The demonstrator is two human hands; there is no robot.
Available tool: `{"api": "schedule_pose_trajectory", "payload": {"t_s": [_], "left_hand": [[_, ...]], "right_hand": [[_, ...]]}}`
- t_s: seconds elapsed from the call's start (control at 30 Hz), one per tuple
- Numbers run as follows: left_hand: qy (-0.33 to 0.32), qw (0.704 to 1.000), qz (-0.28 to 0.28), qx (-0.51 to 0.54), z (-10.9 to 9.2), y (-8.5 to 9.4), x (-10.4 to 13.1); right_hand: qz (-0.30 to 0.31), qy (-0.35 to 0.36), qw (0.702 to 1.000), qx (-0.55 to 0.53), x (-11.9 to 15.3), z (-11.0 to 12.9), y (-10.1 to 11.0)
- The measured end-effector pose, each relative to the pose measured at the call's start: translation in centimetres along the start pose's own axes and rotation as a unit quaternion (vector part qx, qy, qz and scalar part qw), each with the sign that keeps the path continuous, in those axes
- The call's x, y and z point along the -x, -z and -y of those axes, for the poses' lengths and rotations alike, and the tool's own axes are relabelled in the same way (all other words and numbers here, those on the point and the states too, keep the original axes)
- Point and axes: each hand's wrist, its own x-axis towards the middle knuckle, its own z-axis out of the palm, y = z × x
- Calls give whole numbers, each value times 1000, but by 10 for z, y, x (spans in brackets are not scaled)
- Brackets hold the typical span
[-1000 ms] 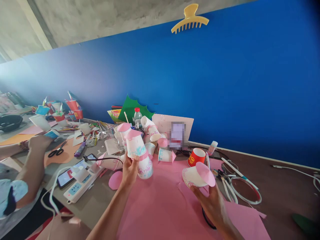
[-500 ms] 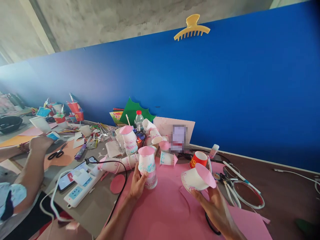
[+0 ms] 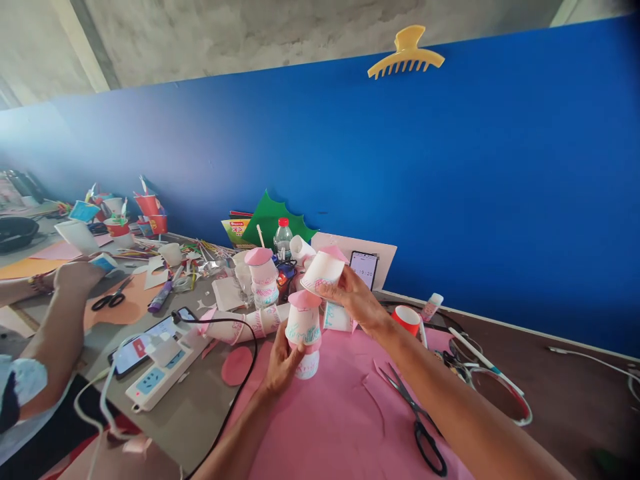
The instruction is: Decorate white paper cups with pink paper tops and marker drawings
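Note:
My left hand point(image 3: 285, 363) is wrapped round a stack of decorated paper cups point(image 3: 304, 327) topped by a pink paper cone, upright over the pink sheet point(image 3: 325, 427). Just above and to the right, my right hand point(image 3: 353, 297) grips a white paper cup point(image 3: 323, 272) with a pink cone top, held tilted. Behind my left hand stands another cup stack point(image 3: 263, 277) with a pink cone. A row of joined cups point(image 3: 250, 327) lies on its side to the left. Beneath my right forearm, black scissors point(image 3: 417, 417) lie on the pink sheet.
A power strip point(image 3: 165, 373) with cables and a phone point(image 3: 150, 340) lie at left. Beyond them are a co-worker's arm point(image 3: 55, 327) and more scissors point(image 3: 113, 297). A red cup point(image 3: 406, 319), glue bottle point(image 3: 431, 307) and white hoop point(image 3: 500, 393) sit at right.
My right hand has moved left and up with its cup, close to the stack in my left hand. The black scissors on the pink sheet now show. The view has shifted slightly.

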Motion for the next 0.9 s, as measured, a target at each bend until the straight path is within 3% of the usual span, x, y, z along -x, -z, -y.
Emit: {"api": "schedule_pose_trajectory", "payload": {"t_s": [0.1, 0.17, 0.33, 0.53, 0.77, 0.9], "left_hand": [[-3, 1000, -7, 9, 0, -1, 0], [0, 1000, -13, 21, 1, -2, -1], [-13, 997, 16, 79, 3, -4, -3], [4, 994, 77, 80, 2, -4, 2], [33, 994, 61, 85, 6, -6, 2], [25, 995, 57, 76, 8, -7, 1]], "right_hand": [[60, -50, 997, -19, 0, -7, -6], [73, -46, 996, 4, 5, -11, -8], [68, -31, 994, 83, 11, -17, -10], [92, -56, 990, 88, 8, -9, -10], [105, -5, 992, 64, 17, -5, -6], [107, -16, 991, 82, 16, -7, -3]]}}
